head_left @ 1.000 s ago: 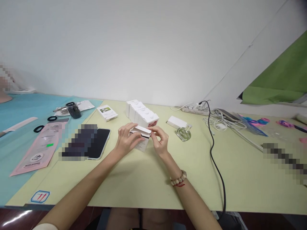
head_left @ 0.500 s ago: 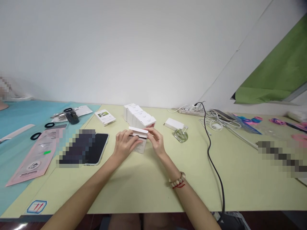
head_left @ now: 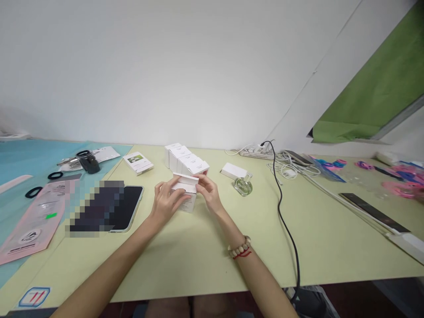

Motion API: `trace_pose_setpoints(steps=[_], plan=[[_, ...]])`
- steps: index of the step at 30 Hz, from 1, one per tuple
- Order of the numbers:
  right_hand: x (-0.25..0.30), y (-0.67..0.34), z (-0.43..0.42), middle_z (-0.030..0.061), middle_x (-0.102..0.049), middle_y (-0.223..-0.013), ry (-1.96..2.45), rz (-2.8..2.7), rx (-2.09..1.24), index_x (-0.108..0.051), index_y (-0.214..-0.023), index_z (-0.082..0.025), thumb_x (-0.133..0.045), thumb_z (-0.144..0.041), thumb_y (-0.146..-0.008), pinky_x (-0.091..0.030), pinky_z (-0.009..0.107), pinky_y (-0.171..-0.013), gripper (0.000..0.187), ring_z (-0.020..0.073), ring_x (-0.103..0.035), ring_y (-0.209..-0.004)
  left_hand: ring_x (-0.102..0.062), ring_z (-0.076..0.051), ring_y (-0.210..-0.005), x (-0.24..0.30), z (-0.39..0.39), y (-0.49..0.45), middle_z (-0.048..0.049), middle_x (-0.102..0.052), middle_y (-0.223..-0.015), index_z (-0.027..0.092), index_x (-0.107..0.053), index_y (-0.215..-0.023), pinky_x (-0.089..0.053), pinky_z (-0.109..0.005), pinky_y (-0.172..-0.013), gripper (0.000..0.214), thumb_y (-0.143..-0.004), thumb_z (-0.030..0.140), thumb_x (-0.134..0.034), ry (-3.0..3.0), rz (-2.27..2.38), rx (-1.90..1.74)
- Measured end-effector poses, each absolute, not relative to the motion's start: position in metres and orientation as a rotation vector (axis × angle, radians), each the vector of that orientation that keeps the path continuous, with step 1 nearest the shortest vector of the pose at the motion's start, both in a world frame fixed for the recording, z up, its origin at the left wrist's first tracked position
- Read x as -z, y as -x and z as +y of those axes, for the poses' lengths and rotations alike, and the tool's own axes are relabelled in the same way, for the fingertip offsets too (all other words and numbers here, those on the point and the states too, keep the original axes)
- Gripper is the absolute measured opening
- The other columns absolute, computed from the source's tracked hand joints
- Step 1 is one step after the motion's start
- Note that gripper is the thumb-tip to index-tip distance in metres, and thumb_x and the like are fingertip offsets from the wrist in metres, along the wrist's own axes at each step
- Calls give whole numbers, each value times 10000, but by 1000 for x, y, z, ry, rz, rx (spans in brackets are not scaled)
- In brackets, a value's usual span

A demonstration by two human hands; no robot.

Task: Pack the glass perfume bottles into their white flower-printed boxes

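Note:
A small white carton [head_left: 186, 194] stands on the pale green table [head_left: 205, 251], its top flap raised. My left hand [head_left: 164, 201] wraps its left side, fingers curled on it. My right hand [head_left: 207, 193] pinches the flap's right end; a bead bracelet [head_left: 239, 248] is on that wrist. Right behind the carton is a row of several like white boxes [head_left: 185, 160]. A glass perfume bottle [head_left: 243, 186] stands to the right, beside a flat white box [head_left: 233, 171].
A phone [head_left: 124, 207] lies to the left, with a pink sachet [head_left: 31, 218], black rings and a dark jar [head_left: 88, 161] on a blue mat. A black cable [head_left: 285, 221] runs from a power strip [head_left: 256, 152] off the front edge. Coloured bands lie far right.
The view has shifted, so everything sits further left. Both hands stay on the carton; the flap has come lower toward the carton's top.

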State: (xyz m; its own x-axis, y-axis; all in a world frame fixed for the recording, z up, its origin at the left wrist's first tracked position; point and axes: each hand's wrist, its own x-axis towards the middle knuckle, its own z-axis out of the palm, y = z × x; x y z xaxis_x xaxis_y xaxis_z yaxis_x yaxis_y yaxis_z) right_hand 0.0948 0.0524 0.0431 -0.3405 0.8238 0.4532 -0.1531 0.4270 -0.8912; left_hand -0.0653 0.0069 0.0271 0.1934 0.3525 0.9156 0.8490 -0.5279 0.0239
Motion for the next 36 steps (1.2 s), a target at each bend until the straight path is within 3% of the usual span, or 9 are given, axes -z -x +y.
trace_pose_setpoints(steps=[8,15,17,23,36], plan=[[-41,-89,48,61,-563,-1081,631,-1683,-1077,-505,-1092,-215,-556,-237,-724,-499,236,-629,373,196,-547,-984,-570,-174,-925,-32,7,65,-126,-560,-1149,180,-564,-799,-333,-329,-788,122,-770,287,-614,1965,-1114,1284],[-56,-86,29,47,-600,-925,639,-1721,-623,-620,-918,-206,-568,-221,-762,-505,238,-639,165,156,-566,-869,-568,-144,-849,-38,6,68,-73,-571,-959,196,-615,-761,-314,-320,-796,83,-744,271,-646,1889,-1032,1260],[-57,-85,28,44,-612,-868,660,-1691,-612,-629,-855,-198,-570,-237,-775,-504,235,-621,107,150,-577,-827,-548,-143,-820,-38,5,68,-58,-548,-881,208,-632,-753,-309,-320,-786,96,-722,292,-667,1853,-1034,1248],[-59,-86,30,56,-619,-863,666,-1727,-622,-648,-910,-195,-564,-247,-780,-507,247,-605,163,154,-577,-815,-468,-150,-755,-34,5,68,-42,-478,-801,238,-651,-701,-290,-317,-734,134,-668,358,-702,1732,-1063,1261],[-60,-92,34,61,-619,-887,634,-1866,-630,-659,-857,-212,-557,-237,-782,-487,264,-637,129,162,-564,-865,-448,-104,-689,-34,5,69,-22,-454,-767,216,-645,-744,-305,-275,-692,84,-733,299,-655,1802,-1010,1278]])
